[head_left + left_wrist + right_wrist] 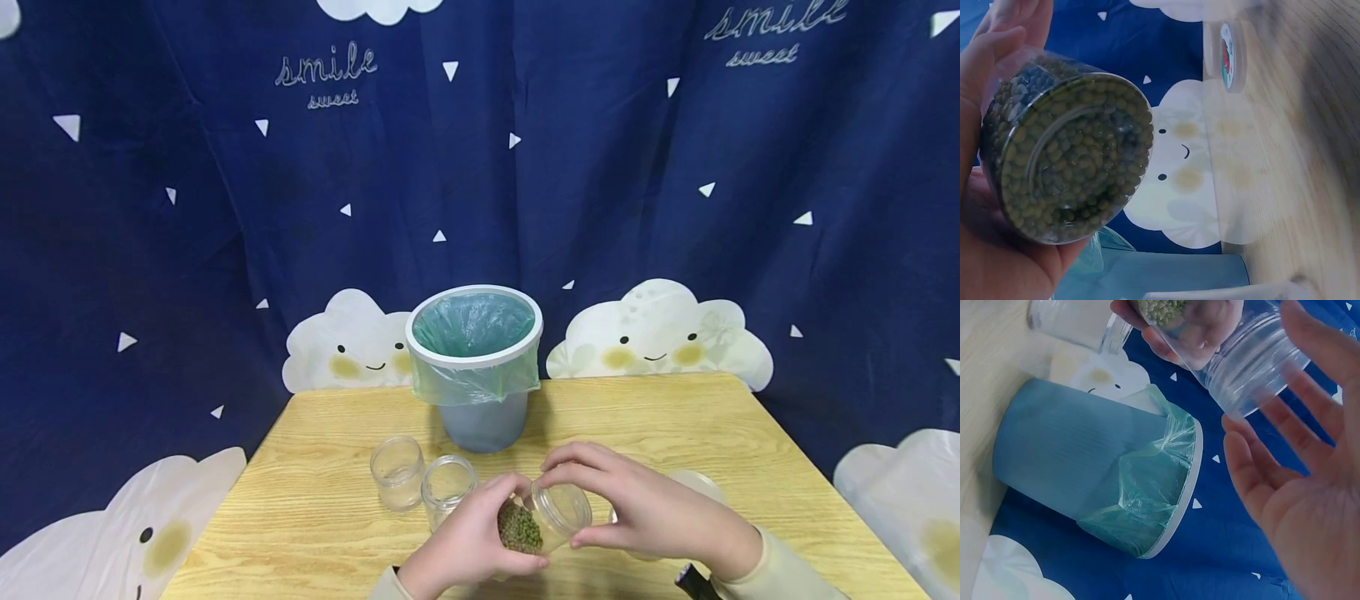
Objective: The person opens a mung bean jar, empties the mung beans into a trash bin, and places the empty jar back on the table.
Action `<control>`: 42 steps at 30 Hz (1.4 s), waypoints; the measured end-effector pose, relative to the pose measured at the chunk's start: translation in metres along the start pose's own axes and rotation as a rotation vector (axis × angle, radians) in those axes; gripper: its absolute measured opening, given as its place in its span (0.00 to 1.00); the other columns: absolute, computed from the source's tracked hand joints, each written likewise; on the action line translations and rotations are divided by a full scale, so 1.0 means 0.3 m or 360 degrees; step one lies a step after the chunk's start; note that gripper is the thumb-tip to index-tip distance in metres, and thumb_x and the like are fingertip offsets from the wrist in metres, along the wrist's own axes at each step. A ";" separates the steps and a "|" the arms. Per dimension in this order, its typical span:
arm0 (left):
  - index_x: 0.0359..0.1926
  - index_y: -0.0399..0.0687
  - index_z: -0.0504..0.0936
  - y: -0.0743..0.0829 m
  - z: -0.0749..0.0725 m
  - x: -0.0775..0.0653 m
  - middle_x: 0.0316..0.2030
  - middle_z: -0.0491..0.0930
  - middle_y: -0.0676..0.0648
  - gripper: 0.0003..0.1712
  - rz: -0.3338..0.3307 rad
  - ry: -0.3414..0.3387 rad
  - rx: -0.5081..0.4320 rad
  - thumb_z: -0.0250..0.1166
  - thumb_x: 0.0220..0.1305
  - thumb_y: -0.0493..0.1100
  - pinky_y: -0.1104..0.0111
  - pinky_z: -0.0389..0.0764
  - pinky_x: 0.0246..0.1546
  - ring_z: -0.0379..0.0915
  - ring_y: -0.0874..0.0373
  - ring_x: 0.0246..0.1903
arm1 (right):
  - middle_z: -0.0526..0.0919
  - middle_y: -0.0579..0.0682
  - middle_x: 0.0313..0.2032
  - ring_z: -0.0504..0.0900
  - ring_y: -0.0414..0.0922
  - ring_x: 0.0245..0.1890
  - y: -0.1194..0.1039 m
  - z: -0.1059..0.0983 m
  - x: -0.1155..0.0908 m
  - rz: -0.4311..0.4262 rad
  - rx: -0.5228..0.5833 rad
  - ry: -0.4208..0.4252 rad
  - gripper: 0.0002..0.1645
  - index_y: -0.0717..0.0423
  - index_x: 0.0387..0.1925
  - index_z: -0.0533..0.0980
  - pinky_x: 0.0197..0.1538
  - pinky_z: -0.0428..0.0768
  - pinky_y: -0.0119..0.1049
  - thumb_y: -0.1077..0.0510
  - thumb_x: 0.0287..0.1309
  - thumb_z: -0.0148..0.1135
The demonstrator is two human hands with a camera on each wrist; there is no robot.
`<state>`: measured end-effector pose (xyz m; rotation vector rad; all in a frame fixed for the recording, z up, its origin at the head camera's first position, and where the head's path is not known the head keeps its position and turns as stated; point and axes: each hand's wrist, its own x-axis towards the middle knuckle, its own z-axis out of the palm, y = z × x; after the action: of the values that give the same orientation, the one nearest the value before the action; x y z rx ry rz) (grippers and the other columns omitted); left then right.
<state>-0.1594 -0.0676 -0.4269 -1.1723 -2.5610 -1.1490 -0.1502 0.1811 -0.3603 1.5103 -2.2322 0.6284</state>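
Note:
My left hand grips a clear jar with a heap of small green beans inside, fingers and thumb wrapped round its side. The jar lies tilted, its mouth end toward my right hand. At that end is a clear screw lid, ridged round its side in the right wrist view. The curved fingers and thumb of my right hand hold the lid's edge from opposite sides. The jar's base faces the left wrist view, showing beans packed against it.
Two clear empty jars stand left of my hands. Behind them is a blue-grey bin with a green liner. A round container with a coloured label sits on the wooden table; a patterned blue curtain hangs behind.

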 end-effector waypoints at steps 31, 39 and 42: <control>0.49 0.63 0.69 0.034 0.022 -0.014 0.41 0.71 0.65 0.35 -0.0085 0.0094 0.0270 0.77 0.42 0.60 0.78 0.73 0.36 0.69 0.72 0.35 | 0.72 0.28 0.40 0.71 0.28 0.32 -0.035 0.032 -0.015 0.0695 -0.0082 -0.0046 0.28 0.32 0.50 0.71 0.32 0.73 0.24 0.28 0.50 0.62; 0.47 0.64 0.67 0.020 0.020 -0.015 0.40 0.71 0.66 0.33 -0.0071 0.0061 0.0187 0.77 0.43 0.59 0.78 0.73 0.38 0.69 0.71 0.36 | 0.72 0.30 0.50 0.76 0.31 0.43 -0.025 0.020 -0.021 0.0475 -0.0048 -0.0064 0.31 0.35 0.56 0.70 0.45 0.79 0.31 0.38 0.51 0.69; 0.47 0.64 0.68 0.017 0.016 -0.015 0.40 0.71 0.65 0.33 -0.0067 0.0047 0.0161 0.77 0.43 0.59 0.78 0.73 0.39 0.69 0.71 0.37 | 0.70 0.32 0.54 0.75 0.32 0.51 -0.019 0.009 -0.020 0.0324 -0.0044 -0.0080 0.35 0.36 0.59 0.69 0.52 0.77 0.31 0.45 0.48 0.73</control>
<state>-0.1518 -0.0648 -0.4289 -1.0759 -2.5998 -1.0236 -0.1427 0.1823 -0.3650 1.3092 -2.4430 0.6214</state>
